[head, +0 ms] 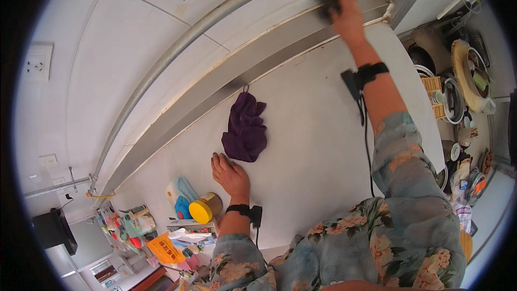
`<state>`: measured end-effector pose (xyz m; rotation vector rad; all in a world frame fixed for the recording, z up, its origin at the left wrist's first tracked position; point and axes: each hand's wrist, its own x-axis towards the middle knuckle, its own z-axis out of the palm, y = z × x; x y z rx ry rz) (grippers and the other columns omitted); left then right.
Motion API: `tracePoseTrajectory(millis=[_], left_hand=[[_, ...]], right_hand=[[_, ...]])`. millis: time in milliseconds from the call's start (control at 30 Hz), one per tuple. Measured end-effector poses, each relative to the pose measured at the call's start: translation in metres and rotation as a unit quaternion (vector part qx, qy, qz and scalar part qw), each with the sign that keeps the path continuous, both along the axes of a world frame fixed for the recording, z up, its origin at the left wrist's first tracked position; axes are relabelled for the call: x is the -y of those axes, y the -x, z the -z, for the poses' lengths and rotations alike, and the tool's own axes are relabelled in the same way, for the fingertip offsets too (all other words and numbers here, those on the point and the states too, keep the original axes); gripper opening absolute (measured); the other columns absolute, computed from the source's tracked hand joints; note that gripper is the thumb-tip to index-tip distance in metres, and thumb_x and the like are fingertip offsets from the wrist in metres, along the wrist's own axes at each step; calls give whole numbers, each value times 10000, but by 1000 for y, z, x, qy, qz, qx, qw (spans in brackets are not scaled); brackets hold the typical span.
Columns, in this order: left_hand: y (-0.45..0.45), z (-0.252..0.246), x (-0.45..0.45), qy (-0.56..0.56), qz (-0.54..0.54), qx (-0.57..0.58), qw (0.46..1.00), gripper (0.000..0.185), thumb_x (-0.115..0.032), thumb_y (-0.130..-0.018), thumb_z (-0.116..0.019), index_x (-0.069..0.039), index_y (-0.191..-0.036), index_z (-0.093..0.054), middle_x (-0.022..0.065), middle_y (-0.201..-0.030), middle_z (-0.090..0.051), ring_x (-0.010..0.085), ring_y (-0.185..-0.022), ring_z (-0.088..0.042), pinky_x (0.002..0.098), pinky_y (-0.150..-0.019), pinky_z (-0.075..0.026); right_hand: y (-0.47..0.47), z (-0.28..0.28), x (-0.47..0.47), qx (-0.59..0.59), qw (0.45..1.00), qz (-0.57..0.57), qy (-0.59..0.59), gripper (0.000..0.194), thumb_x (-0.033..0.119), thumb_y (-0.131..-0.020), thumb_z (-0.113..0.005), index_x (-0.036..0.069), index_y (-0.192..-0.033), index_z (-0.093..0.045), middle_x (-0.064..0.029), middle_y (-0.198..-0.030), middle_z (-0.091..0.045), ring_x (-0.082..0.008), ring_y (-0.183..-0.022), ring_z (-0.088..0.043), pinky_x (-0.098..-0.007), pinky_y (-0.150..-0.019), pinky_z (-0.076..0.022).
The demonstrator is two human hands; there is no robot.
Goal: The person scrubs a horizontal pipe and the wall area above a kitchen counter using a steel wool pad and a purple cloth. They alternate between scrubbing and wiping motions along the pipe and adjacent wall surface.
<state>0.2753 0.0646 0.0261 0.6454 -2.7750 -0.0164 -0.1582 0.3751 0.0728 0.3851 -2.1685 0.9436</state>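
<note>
My right hand [350, 18] reaches far up and grips a dark scrubbing pad or cloth [326, 2], blurred, against the grey metal ledge [278, 36] near its right end. Flat on the white surface [315, 129] rests my left hand [231, 176], palm down and holding nothing. Just above its fingertips is a crumpled purple cloth [245, 129], with a small loop at its top by the ledge's lower edge. A black strap with a small device sits on each wrist.
A grey pipe [169, 54] runs along the tiled wall above the ledge. Left of my left forearm stand a yellow-lidded jar [204, 209], a blue-and-white bottle [181, 200] and an orange packet [164, 249]. Pans, bowls and a bamboo basket [432, 89] crowd the right side.
</note>
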Motion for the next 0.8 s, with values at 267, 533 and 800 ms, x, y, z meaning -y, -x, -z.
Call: tracePoseTrajectory(millis=[267,533,800], left_hand=[[5,-1,1,-6,-5,-1,1000,482,-159,-902,-486,2,-1354,-455,211,-1447,-443,402,-1357,-376,519,-1101,-277],[3,-5,3,-26,-13,5,1000,497,-151,-884,-495,2,-1356,-458,206,-1456,-439,395,-1366,-371,519,-1113,-264],[4,-6,4,-28,-7,16,999,501,-152,-892,-486,8,-1366,-449,210,-1467,-427,392,-1387,-347,519,-1127,-240]], right_hand=[[-77,16,172,20,980,-183,74,404,-9,-711,-604,5,-1113,-569,-224,-1139,-547,-429,-1138,-511,-488,-982,-438],[-98,-25,197,3,924,-382,-14,294,43,-818,-566,47,-1108,-614,-158,-1199,-592,-375,-1121,-564,-473,-976,-456],[32,-11,-7,67,933,50,349,345,101,-847,-697,-27,-1148,-587,-179,-1103,-641,-289,-1010,-628,-380,-918,-489]])
